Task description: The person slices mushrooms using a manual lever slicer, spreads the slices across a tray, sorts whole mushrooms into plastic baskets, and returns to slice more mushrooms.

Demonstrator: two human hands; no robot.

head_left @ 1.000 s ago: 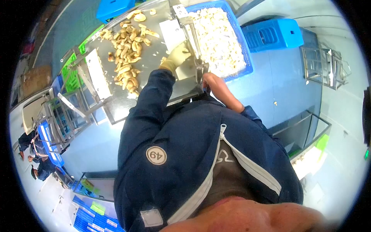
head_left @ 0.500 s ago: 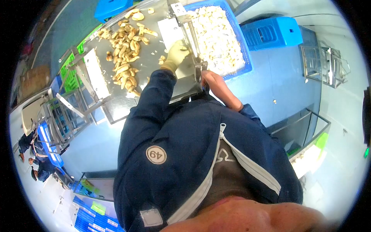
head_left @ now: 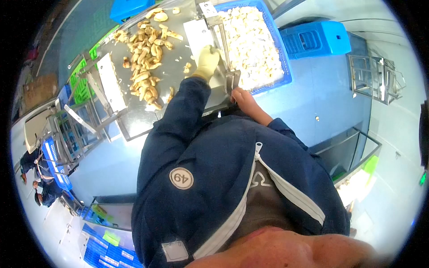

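Observation:
My left hand (head_left: 208, 62), in a pale yellow glove, is closed over the white board (head_left: 194, 38) beside a hinged metal cutter (head_left: 225, 47). Whatever its curled fingers hold is hidden. My bare right hand (head_left: 245, 102) grips the near end of the cutter, where its handle is mostly covered by the fingers. Left of my gloved hand, a heap of tan, elongated food pieces (head_left: 144, 58) lies on the steel table (head_left: 175, 56). Just past the cutter, a blue basket (head_left: 279, 49) holds many pale cut pieces (head_left: 250, 44).
A blue plastic stool (head_left: 315, 39) stands right of the basket. Metal frames (head_left: 91, 85) adjoin the table's left side, and another metal rack (head_left: 375, 73) is at far right. Other people (head_left: 49, 193) are at far left near a blue crate (head_left: 56, 163).
My left hand has shifted slightly right and is more curled. My right hand and the cutter's near end have moved slightly, and the end block now looks larger.

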